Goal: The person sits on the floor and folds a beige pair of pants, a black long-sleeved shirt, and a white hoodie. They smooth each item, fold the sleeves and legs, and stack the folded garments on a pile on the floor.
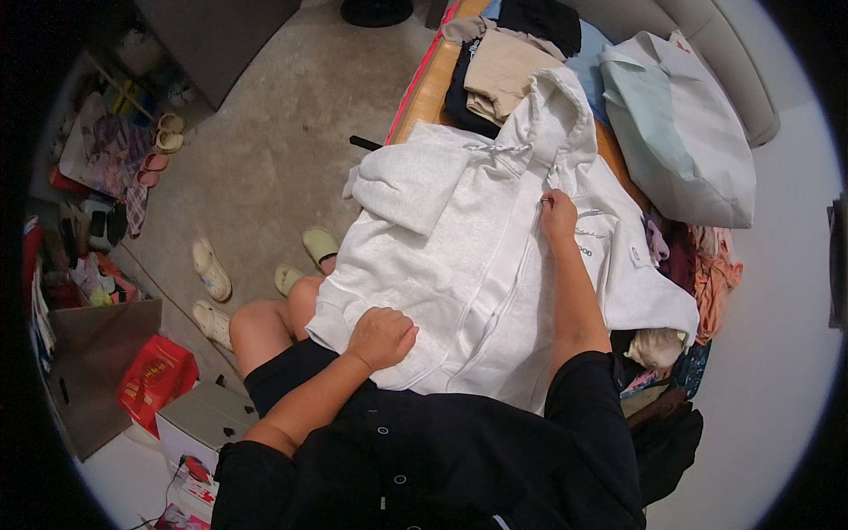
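A white zip-up hoodie lies front side up across my lap and the wooden surface before me, its hood pointing away. The front zip is undone, and its two edges run side by side from hem to neck. My right hand pinches the right zip edge at chest height, with a small metal piece between the fingers. One sleeve is folded inward over the body; the other sleeve spreads out to the right. My left hand rests as a loose fist on the lower left front; its fingertips are hidden.
Folded clothes are stacked beyond the hood on the wooden surface. A large white bag leans at the right by a grey sofa back. More garments pile up along the right. Clogs stand on the floor at left.
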{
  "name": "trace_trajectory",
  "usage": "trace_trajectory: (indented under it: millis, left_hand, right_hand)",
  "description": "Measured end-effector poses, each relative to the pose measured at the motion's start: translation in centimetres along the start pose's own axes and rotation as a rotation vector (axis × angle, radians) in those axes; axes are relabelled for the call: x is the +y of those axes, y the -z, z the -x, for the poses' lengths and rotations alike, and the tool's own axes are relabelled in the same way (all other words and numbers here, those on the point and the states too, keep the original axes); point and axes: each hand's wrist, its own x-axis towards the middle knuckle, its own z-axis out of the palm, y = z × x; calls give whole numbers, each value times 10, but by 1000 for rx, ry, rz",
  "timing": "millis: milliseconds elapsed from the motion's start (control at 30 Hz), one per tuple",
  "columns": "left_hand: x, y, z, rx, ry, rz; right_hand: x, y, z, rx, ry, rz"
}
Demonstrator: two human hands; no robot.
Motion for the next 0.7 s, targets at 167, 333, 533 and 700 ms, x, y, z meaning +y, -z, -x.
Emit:
trace_trajectory:
  millis: [167, 333, 533, 700]
  left_hand:
    - [2, 0, 0, 32, -19, -18]
    - [2, 0, 3, 10, 2, -23]
    - [2, -1, 5, 42, -19, -22]
    - [1, -2, 5, 34, -2, -9]
  right_hand:
    - [21, 11, 3, -6, -451, -954]
    - [-14, 38, 18, 36, -541, -1065]
    - [14, 3, 18, -55, -251, -475]
    - [4, 2, 12, 71, -95, -58]
